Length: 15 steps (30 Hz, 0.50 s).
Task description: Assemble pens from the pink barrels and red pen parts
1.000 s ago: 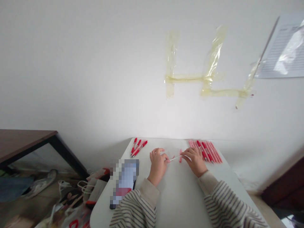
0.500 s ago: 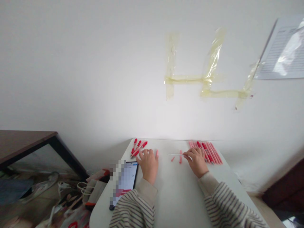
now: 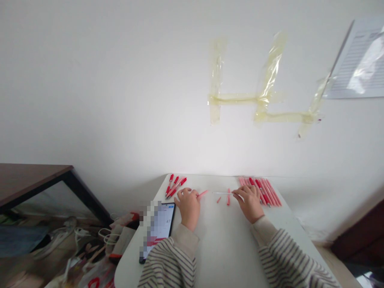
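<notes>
Between the fingers of my left hand (image 3: pixel 189 206) is a pink pen barrel (image 3: pixel 203 194), its free end pointing right. My right hand (image 3: pixel 249 202) pinches a thin, pale pen refill (image 3: pixel 222 193), which extends left toward the barrel; a small gap separates the two. Below the refill lies a small pink pen tip (image 3: pixel 219 199). Beside it a short pink pen part (image 3: pixel 228 198) rests upright in view, crossed by the refill. Several red and pink pens (image 3: pixel 175 186) lie beyond my left hand. A row of pink and red pens (image 3: pixel 265 192) sits beside my right hand.
A phone (image 3: pixel 160 228) with its screen lit lies on the white table (image 3: pixel 226 248), left of my left forearm. The wall (image 3: pixel 120 100) rises behind the table's far edge. Bags and cables (image 3: pixel 99 248) clutter the floor at left, near a brown table (image 3: pixel 33 180).
The pink barrel in my left hand has swung from upright to pointing right, toward the refill. My right hand has barely moved and still holds the refill.
</notes>
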Each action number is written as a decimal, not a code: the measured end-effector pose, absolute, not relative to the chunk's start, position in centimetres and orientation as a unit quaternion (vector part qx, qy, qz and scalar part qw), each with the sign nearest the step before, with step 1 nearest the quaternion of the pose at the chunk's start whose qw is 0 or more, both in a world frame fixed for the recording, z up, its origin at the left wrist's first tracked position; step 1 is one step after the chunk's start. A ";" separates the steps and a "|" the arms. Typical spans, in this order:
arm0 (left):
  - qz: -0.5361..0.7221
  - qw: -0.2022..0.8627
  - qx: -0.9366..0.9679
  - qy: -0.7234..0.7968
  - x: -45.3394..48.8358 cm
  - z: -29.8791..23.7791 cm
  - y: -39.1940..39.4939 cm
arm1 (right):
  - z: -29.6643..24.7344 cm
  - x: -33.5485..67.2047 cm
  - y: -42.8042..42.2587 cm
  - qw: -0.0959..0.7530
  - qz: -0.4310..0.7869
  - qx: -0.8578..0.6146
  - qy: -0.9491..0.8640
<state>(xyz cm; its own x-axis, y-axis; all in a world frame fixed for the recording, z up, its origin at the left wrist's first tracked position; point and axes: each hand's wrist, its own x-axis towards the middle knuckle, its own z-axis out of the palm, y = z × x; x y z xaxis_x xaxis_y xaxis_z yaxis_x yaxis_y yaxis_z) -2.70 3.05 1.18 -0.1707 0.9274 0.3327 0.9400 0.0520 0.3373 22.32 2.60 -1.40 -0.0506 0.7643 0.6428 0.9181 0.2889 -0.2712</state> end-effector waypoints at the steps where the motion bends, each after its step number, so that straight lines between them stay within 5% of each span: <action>1: -0.248 0.009 -0.644 -0.723 -2.7 1.2 3.0 | -1.4 22.3 2.6 0.362 -0.109 -0.588 -0.715; 15: -0.271 -0.012 -0.649 -0.711 -2.4 2.0 2.9 | -1.4 22.3 2.6 0.357 -0.104 -0.596 -0.712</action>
